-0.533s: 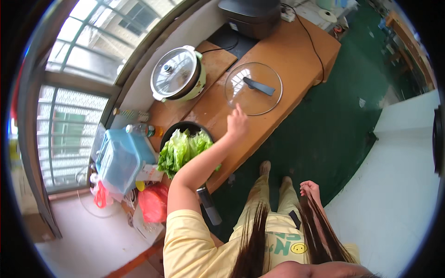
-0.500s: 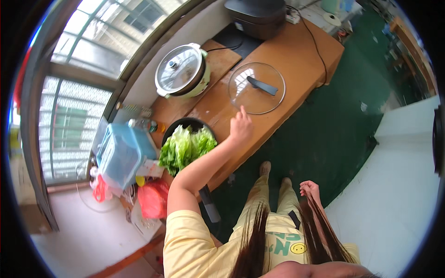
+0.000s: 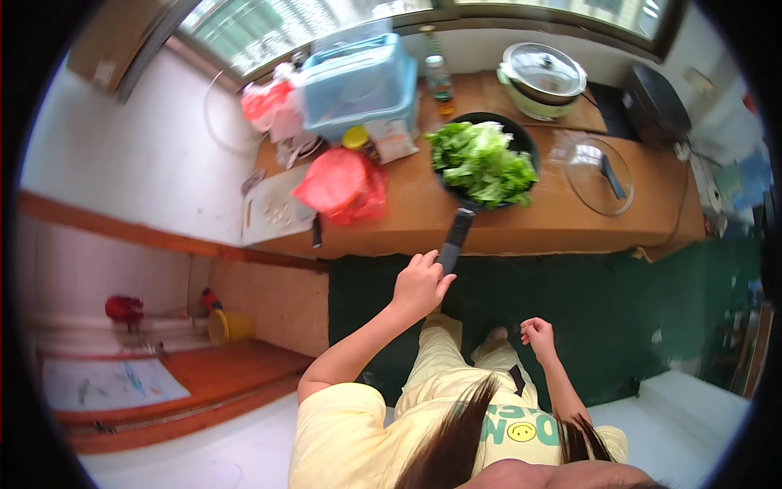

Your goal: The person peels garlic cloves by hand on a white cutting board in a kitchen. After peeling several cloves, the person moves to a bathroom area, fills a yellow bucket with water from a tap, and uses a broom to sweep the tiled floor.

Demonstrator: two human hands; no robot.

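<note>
A black frying pan (image 3: 531, 140) heaped with green leafy lettuce (image 3: 487, 160) sits on the brown table, its handle (image 3: 456, 236) pointing toward me over the front edge. At the handle's end, my left hand (image 3: 418, 285) has its fingers on one side and the thumb on the other, closed around the tip. My right hand (image 3: 538, 334) hangs in front of my body, away from the table, with fingers curled and nothing visible in them. To the right of the pan lies a round glass lid (image 3: 585, 175) with a dark handle.
On the brown table (image 3: 391, 232) stand a lidded pot (image 3: 542, 77), a black appliance (image 3: 654, 104), a bottle (image 3: 440, 81) and a blue plastic bin (image 3: 358, 90). A red plastic bag (image 3: 342, 186) lies beside a white cutting board (image 3: 273, 208) with small pale pieces and a dark-handled knife (image 3: 316, 232).
My view has turned to the left. My left hand has gone from beside the glass lid to the frying pan's handle. The right hand stays in front of my body.
</note>
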